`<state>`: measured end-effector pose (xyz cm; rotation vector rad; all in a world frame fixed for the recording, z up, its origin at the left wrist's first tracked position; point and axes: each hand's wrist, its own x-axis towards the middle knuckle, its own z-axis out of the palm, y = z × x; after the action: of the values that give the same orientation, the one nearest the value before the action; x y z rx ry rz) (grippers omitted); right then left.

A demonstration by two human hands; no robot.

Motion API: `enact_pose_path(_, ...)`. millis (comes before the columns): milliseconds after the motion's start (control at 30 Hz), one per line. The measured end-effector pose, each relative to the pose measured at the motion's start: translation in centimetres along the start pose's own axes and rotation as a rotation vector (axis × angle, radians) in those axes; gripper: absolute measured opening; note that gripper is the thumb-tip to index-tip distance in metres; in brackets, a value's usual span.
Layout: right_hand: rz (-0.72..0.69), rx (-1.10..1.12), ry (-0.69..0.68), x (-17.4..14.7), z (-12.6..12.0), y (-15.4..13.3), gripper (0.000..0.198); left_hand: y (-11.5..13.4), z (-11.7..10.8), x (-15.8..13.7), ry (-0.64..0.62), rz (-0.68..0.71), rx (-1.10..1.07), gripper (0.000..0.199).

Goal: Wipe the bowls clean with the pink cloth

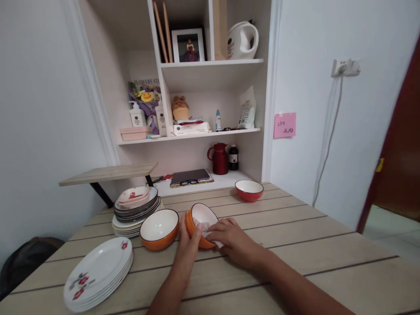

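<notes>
An orange bowl [206, 213] with a white inside and a dark rim is tilted up on the table. My left hand [189, 238] grips its left side, with the thumb over the rim. A white tissue [215, 240] is pressed against the inside and near rim by my right hand [234, 238], whose fingers are closed on it. Just left of my left hand, a second orange bowl [160, 228] stands upright. Farther back on the right sits a red bowl [249, 190], also upright.
Oval white plates with red flowers [98, 273] are stacked at the front left. Behind them rises a pile of mixed plates [136, 214] with pink dishes on top. A raised wooden stand [108, 173] is at the back left. A red jug [219, 158] stands in the shelf unit.
</notes>
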<state>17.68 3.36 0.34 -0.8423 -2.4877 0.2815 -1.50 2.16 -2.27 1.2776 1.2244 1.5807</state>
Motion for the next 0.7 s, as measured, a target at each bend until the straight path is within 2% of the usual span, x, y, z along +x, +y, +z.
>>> enact_pose_path(100,-0.033,0.031,0.035,0.2,0.5,-0.7,0.042,0.1,0.0,-0.2,-0.042,-0.003,-0.026,0.100)
enact_pose_path(200,-0.074,0.112,0.058,0.4,0.8,-1.6,0.028,0.3,0.1,-0.6,-0.085,-0.002,-0.065,0.104)
enact_pose_path(333,0.013,0.295,0.149,0.6,0.7,-2.3,0.002,0.3,0.3,-1.0,-0.132,0.003,-0.142,0.104)
enact_pose_path(433,0.088,0.339,0.184,0.7,0.4,-2.3,0.012,0.2,0.4,-1.0,-0.135,0.008,-0.177,0.098)
enact_pose_path(567,0.073,0.205,0.094,0.6,0.2,-1.9,0.009,0.8,-0.2,-0.5,-0.084,-0.035,-0.154,0.078)
enact_pose_path(700,0.084,0.079,0.019,0.5,0.2,-1.0,0.036,1.1,-0.4,-0.1,-0.019,-0.131,-0.159,0.068)
